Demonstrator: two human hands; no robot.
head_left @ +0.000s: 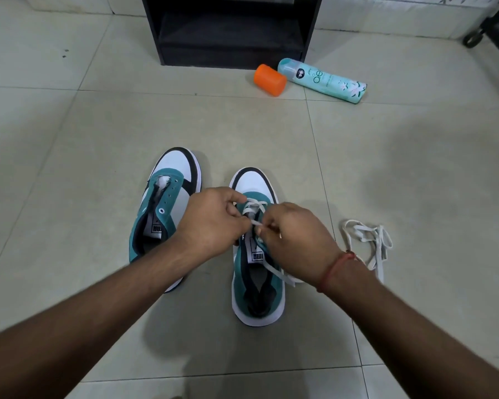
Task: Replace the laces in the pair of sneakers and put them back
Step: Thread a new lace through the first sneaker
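Two teal, white and black sneakers stand side by side on the tiled floor, toes pointing away from me. The left sneaker has bare eyelets and no lace. The right sneaker has a white lace crossed through its front eyelets. My left hand and my right hand meet over that shoe's tongue, each pinching the lace. One lace end trails out under my right wrist. A second loose white lace lies in a heap on the floor to the right.
A black open shelf unit stands at the far side of the floor. In front of it lie an orange cap and a mint spray can on its side. A dark wheeled frame sits at the top right.
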